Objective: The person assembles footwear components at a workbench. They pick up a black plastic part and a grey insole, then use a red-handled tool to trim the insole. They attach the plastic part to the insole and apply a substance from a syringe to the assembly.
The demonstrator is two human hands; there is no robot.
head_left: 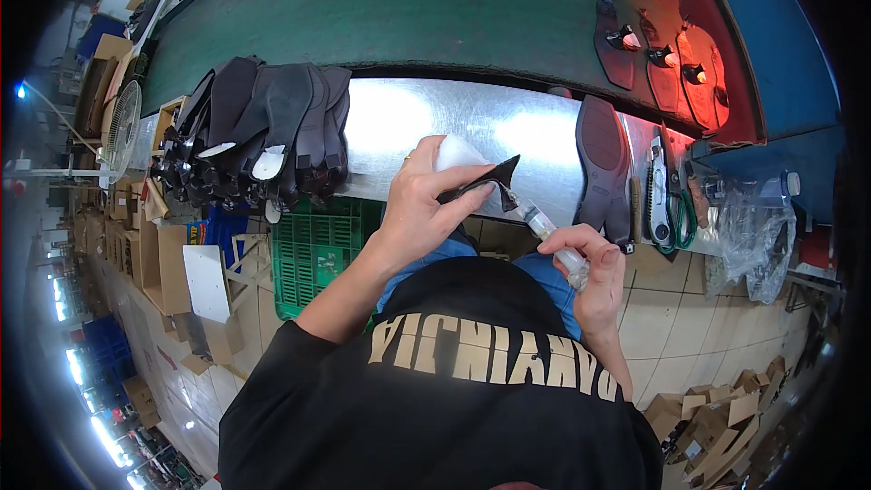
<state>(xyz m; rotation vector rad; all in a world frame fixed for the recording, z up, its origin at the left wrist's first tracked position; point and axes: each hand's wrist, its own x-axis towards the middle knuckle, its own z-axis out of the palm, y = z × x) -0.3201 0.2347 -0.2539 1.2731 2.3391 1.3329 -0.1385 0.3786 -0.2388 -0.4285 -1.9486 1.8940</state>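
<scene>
Head view, looking down over a black shirt to the edge of a sheet-metal table.

Left hand: fingers clamped on a pointed black shoe upper fitted over a white last, held in the air just in front of the table edge, above the lap. The thumb lies along the dark leather, the toe tip points right.

Right hand: fingers wrapped around the barrel of a clear plastic syringe, thumb at the rear end. The syringe tilts up and left; its tip meets the shoe at the pointed end. Whether anything is coming out of the tip cannot be told.

On the table, left: a dense stack of dark shoe uppers, hanging over the edge. Right of the hands: a single dark sole lying lengthwise, then a stapler-like metal tool and crumpled clear plastic.

Behind the table: a green conveyor belt carrying further soles under reddish light.

Below the table: a green plastic crate on a tiled floor, cardboard boxes to its left.
</scene>
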